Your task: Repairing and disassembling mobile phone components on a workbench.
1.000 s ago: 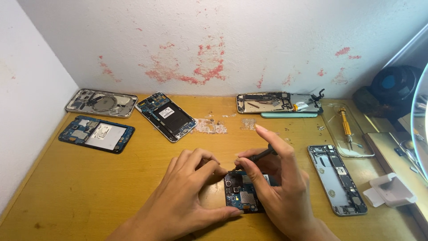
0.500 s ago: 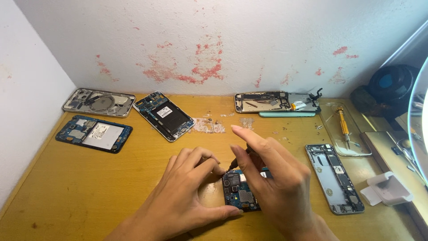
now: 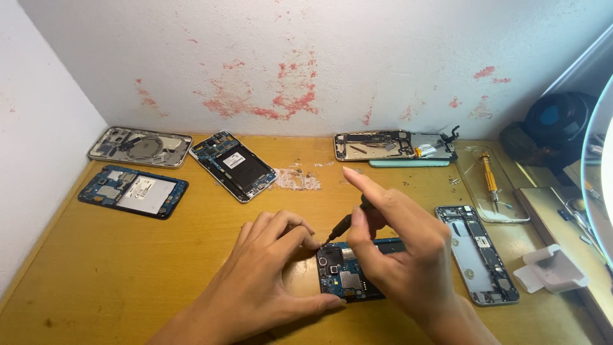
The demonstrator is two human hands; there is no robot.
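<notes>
Right hand [image 3: 399, 255] pinches a screwdriver [image 3: 348, 223] onto the opened phone [image 3: 348, 275], left hand [image 3: 268, 275] pressing it half-curled, empty; tip may slip, gouging the board between them.

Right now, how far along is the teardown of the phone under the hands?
Done: back cover is off the small blue-boarded phone, circuitry exposed. In hand: left hand steadies it; right hand sets a thin black screwdriver at its top edge. Left: the board sits in the frame.
</notes>
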